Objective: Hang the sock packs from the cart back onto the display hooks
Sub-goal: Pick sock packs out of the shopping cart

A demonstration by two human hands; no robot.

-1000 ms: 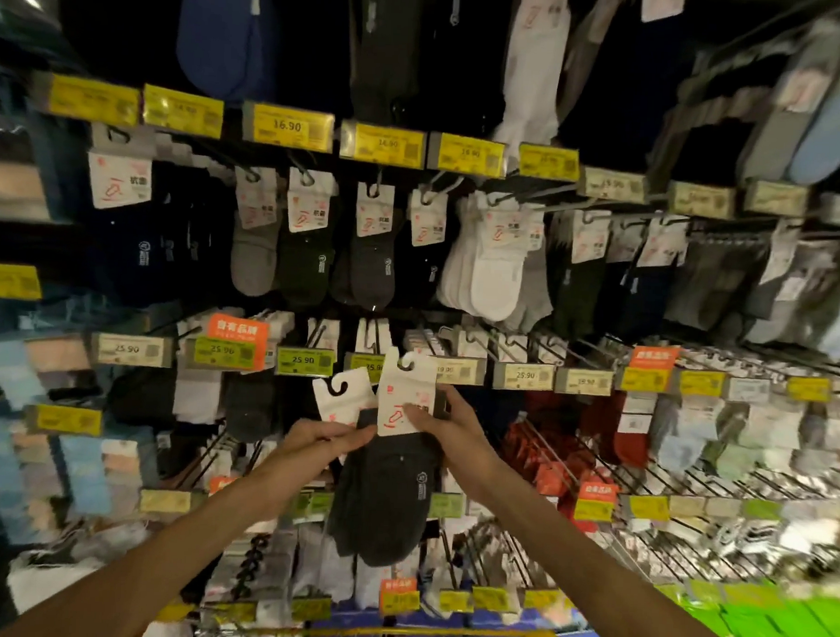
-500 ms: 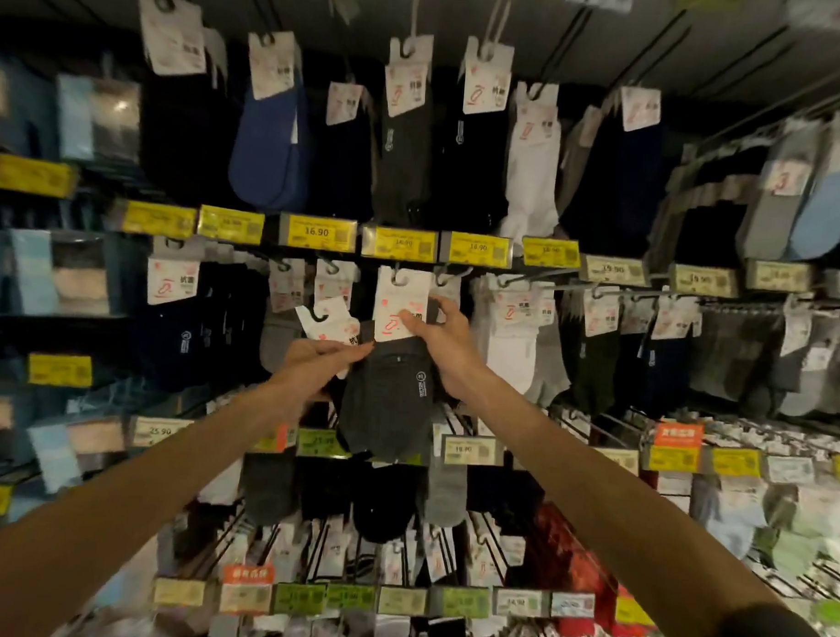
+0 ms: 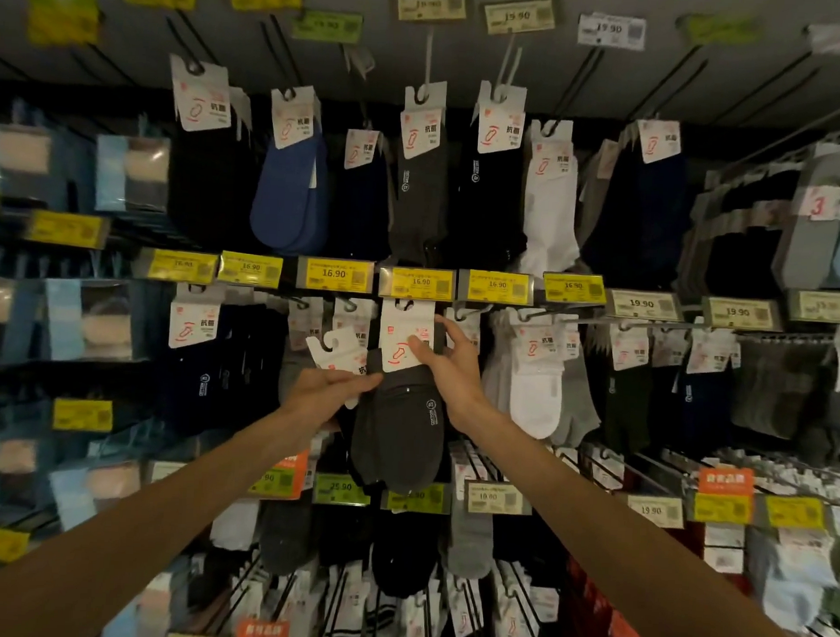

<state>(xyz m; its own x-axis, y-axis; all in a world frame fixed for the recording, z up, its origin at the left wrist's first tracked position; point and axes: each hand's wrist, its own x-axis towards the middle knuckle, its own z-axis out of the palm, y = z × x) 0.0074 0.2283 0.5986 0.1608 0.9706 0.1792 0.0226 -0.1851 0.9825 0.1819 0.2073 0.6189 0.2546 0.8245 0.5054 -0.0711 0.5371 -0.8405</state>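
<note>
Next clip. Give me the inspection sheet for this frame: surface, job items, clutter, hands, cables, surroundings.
Surface: no table seen; a wall of display hooks with price tags.
Job's things: dark grey sock pack, its card top just under a yellow price tag; cannot tell whether it is on a hook. Second pack, tilted, to its left.
Clutter: nothing seen.
Hands: right hand pinches the dark grey sock pack's card; left hand holds the second pack.
Cables: nothing seen.
Surroundings: rows of hung socks, white socks to the right, blue socks above left; cart not in view.
</note>
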